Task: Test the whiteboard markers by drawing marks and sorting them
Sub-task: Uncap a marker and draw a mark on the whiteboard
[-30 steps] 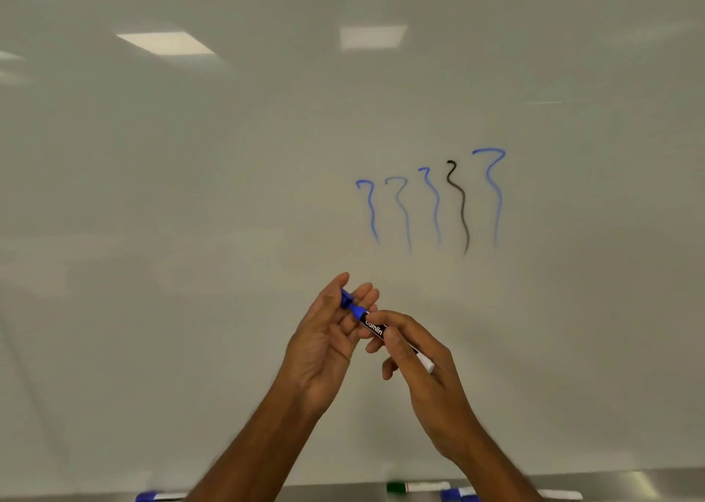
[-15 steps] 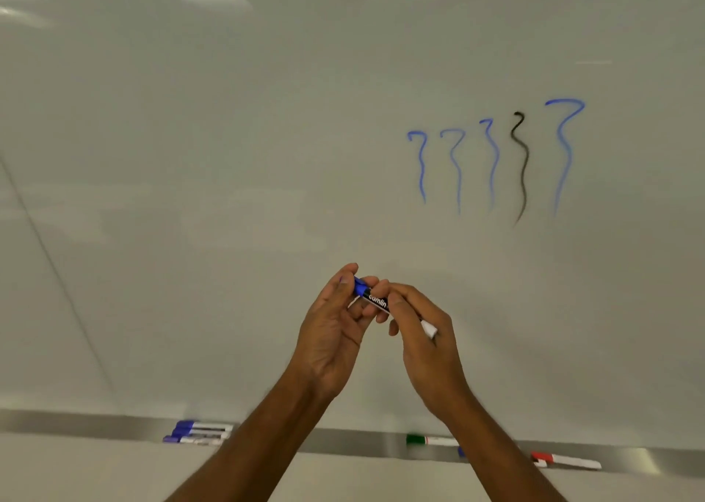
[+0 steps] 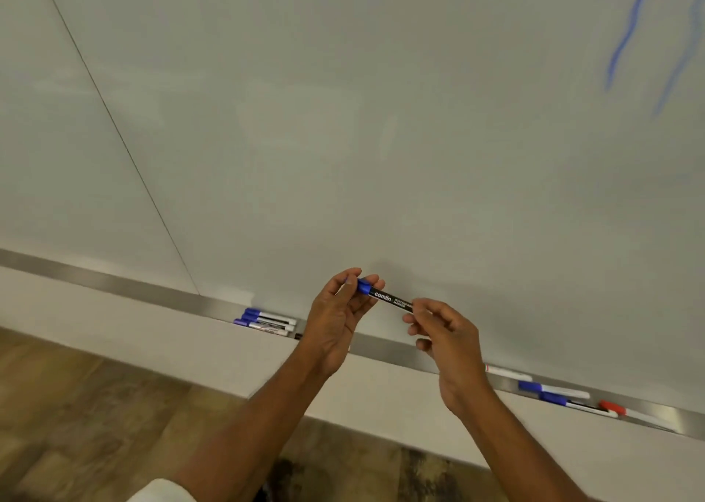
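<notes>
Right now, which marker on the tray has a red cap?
The red-capped marker lies at the far right of the tray, beside blue-capped ones; every other visible cap is blue.

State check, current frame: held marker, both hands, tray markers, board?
held marker: capped, blue cap on, level between both hands
left hand: grip on the cap end
right hand: grip on the barrel end
left tray group: blue-capped, lying flat
right tray group: capped, blue and red, lying flat
whiteboard: blue marks top right
</notes>
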Available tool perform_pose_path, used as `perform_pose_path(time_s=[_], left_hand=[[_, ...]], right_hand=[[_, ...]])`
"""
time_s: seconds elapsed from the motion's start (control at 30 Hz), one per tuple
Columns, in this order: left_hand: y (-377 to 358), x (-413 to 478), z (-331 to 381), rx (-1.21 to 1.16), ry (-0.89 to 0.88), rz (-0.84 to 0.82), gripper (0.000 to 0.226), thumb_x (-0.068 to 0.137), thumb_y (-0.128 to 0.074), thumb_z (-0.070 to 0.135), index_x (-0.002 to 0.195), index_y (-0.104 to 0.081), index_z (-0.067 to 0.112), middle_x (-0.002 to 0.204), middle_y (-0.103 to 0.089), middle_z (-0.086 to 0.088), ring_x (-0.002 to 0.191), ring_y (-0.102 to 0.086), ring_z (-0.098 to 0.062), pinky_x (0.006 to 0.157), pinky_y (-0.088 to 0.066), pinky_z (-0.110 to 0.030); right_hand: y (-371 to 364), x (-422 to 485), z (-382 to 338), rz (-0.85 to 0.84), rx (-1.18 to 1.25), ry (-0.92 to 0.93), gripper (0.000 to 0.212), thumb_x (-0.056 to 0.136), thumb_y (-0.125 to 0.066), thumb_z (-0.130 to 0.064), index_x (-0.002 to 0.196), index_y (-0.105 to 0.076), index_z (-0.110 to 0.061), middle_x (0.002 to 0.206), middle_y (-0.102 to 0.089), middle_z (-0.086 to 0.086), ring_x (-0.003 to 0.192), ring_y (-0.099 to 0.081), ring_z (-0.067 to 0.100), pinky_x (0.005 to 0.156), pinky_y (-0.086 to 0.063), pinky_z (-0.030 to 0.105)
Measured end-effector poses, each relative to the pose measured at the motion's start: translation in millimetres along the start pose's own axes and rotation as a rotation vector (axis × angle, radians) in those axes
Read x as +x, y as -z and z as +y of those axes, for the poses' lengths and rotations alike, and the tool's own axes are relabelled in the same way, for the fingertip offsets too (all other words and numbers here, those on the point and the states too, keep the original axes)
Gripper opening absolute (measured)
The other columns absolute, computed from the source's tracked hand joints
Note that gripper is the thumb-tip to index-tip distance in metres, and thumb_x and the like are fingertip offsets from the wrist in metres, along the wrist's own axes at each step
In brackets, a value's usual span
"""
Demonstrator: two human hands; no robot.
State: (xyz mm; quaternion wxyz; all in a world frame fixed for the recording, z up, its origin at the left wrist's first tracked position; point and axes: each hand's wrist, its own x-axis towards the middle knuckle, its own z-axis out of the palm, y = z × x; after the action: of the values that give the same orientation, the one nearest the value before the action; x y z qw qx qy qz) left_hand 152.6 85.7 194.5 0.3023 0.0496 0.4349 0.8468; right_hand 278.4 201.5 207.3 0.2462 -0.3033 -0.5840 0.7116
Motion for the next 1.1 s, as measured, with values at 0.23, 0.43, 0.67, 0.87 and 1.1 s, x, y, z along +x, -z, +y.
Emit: perform_pose_path(time_s=[0.23,0.43,0.67,0.87,1.1], left_hand=[[96,33,-20,0.286,-0.014,0.321,0.029,0.092,-0.069,0.019,0.119,-0.064,0.009,0.109,-0.075,-0.012,0.104,-0.072,-0.026,0.096,-0.055,-0.038],[173,34,-55,1.071,-0.138,0.346,0.028,0.103,-0.052,0.029,0.126,-0.065,0.019,0.121,-0.070,0.003,0.115,-0.064,-0.016,0.102,-0.051,-0.035],[183,49,-104,1.646,-0.215,-0.237,0.057,0.108,-0.029,0.038,0.159,-0.012,0.019,0.167,-0.003,0.003,0.155,0.000,-0.014,0.126,-0.009,-0.036],[173,85,-117,1.836,-0.196,-0.275,0.063,0.108,-0.022,0.040,0.158,0.007,0.014,0.165,0.016,-0.003,0.152,0.018,-0.021,0.121,0.013,-0.033],[184,94,-129,1.948,-0.082,-0.265,0.064,0.109,-0.024,0.040,0.158,0.006,0.011,0.167,0.010,-0.011,0.152,0.016,-0.024,0.117,0.016,-0.036]], right_hand=[[-35,55,80,0.106,-0.030,-0.240,0.010,0.093,-0.066,-0.006,0.096,-0.076,-0.009,0.086,-0.075,0.015,0.070,-0.063,0.017,0.058,-0.049,0.025],[-53,99,136,0.040,-0.285,-0.269,0.012,0.094,-0.060,-0.002,0.094,-0.071,-0.007,0.090,-0.076,0.015,0.069,-0.066,0.016,0.063,-0.051,0.023],[-65,128,171,0.063,-0.353,-0.305,0.006,0.092,-0.067,-0.008,0.093,-0.073,-0.008,0.085,-0.077,0.012,0.073,-0.068,0.019,0.068,-0.054,0.026],[-82,137,186,0.013,-0.457,-0.265,0.008,0.093,-0.068,-0.011,0.092,-0.076,-0.013,0.085,-0.075,0.005,0.077,-0.069,0.021,0.073,-0.059,0.030],[-82,139,204,-0.009,-0.667,-0.121,0.010,0.091,-0.068,-0.016,0.086,-0.075,-0.019,0.078,-0.075,-0.006,0.074,-0.070,0.009,0.073,-0.059,0.029]])
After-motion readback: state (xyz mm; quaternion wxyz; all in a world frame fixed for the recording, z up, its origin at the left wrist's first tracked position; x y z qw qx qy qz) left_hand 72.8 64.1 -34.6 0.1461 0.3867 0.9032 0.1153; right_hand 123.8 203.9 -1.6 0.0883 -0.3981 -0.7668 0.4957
